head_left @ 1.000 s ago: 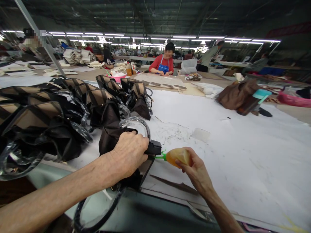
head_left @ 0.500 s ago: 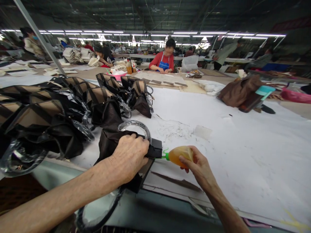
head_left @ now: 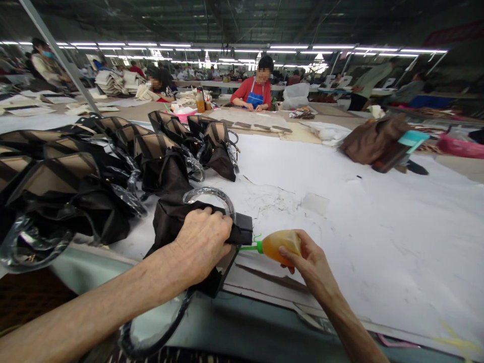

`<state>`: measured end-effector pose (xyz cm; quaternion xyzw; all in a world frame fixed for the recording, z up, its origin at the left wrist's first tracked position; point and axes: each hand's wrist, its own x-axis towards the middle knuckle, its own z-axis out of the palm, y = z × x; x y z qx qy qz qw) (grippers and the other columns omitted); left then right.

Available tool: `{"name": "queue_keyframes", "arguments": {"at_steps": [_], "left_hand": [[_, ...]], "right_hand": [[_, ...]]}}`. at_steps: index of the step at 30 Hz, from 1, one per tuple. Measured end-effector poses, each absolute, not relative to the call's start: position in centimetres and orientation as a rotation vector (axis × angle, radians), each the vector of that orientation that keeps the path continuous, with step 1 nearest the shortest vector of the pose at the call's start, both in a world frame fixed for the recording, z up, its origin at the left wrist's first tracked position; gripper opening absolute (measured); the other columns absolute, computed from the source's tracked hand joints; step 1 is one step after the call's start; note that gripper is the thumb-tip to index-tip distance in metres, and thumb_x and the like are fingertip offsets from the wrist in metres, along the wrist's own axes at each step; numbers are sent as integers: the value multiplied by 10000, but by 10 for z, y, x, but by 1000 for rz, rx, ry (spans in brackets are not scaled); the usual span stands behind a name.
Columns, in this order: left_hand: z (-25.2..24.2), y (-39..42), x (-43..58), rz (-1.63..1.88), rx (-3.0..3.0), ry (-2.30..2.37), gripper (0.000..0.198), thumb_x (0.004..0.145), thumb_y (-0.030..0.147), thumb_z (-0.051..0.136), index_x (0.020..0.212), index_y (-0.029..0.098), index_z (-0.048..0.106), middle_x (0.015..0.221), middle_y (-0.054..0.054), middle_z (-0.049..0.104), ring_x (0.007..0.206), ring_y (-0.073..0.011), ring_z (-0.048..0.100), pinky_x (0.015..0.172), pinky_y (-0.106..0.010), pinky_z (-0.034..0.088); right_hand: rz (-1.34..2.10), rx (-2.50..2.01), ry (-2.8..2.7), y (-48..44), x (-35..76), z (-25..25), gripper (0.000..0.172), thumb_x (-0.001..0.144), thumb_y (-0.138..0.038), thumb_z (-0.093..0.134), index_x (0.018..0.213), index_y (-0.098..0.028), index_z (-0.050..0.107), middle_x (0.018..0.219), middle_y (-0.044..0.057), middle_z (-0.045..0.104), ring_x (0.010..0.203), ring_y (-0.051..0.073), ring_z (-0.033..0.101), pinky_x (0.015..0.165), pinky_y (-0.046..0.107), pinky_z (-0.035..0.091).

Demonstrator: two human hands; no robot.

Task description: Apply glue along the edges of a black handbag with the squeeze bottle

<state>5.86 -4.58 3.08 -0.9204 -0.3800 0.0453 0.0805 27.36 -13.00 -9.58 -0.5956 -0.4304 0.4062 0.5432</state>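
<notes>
My left hand (head_left: pixel 206 239) is closed on the edge of a black handbag (head_left: pixel 166 217) at the near edge of the table; its fingertips are partly hidden. One plastic-wrapped handle (head_left: pixel 215 194) loops up behind the hand, and the other handle (head_left: pixel 159 348) hangs below the table edge. In my right hand (head_left: pixel 308 257) is a squeeze bottle (head_left: pixel 280 246) of amber liquid, tipped on its side. Its thin green nozzle (head_left: pixel 247 248) points left, with the tip at the bag's edge beneath a black flap (head_left: pixel 242 231).
Several black and tan bags (head_left: pixel 68 176) crowd the table's left side. A white sheet (head_left: pixel 363 242) with scraps covers the tabletop (head_left: pixel 408 302). A brown bag (head_left: pixel 374 138) lies at the back right. Across the table sits a person in red (head_left: pixel 257 91).
The bottle has shifted very slightly, and more of its green nozzle shows beside the bag's edge. My left hand keeps its place on the bag.
</notes>
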Motion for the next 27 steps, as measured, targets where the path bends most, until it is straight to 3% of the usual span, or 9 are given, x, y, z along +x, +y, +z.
{"name": "queue_keyframes", "arguments": {"at_steps": [10,19,27], "left_hand": [[26,-44,58,29,-2780,-1088,122,738,284,617,776,168,615,798,-95,658,783,-319,608,646,-454,500],[22,-44,56,-11,-2741,-1062,129,711,295,651,739,176,608,740,-75,650,735,-308,610,606,-431,493],[20,-43,55,-46,-2734,-1031,128,709,292,659,741,179,609,741,-68,647,736,-291,607,613,-400,483]], "right_hand": [[869,-1475,-1024,-128,272,-101,478,727,-566,694,999,-221,504,723,-15,575,561,162,517,447,248,421],[687,-1623,-1060,-128,266,-102,555,696,-634,664,1054,-245,494,713,-26,570,559,192,523,508,322,450],[854,-1485,-1012,-133,267,-93,497,724,-571,698,1016,-223,497,751,-14,585,591,168,535,466,252,447]]}}
